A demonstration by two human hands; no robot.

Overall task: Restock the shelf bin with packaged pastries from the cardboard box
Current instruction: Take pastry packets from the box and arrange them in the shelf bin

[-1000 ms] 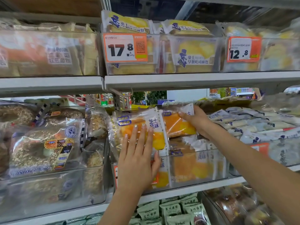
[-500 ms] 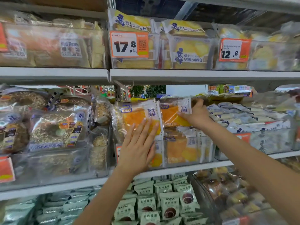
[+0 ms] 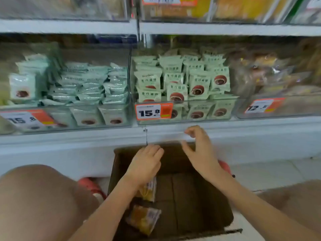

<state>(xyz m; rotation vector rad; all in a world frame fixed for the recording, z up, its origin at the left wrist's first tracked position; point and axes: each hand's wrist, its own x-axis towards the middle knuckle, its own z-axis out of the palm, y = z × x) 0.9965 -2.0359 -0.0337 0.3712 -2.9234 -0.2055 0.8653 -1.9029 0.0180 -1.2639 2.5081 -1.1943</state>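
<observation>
The box [image 3: 173,188] sits open at lower centre of the frame, below the shelf edge, placed within reach of both hands. Two pastries remain in it along its left side: one pastry [image 3: 147,190] partly under the left wrist, another [image 3: 143,219] lower down, both in clear wrap showing yellow-orange filling and a white label panel. The rest of the box floor is bare cardboard.

The left hand [image 3: 145,164] hangs over the box, fingers curled downward; whether it grips anything cannot be determined. The right hand [image 3: 199,150] hovers above the far rim, fingers loosely bent, holding nothing. Judgement: both hands are positioned for the next pickup.
</observation>
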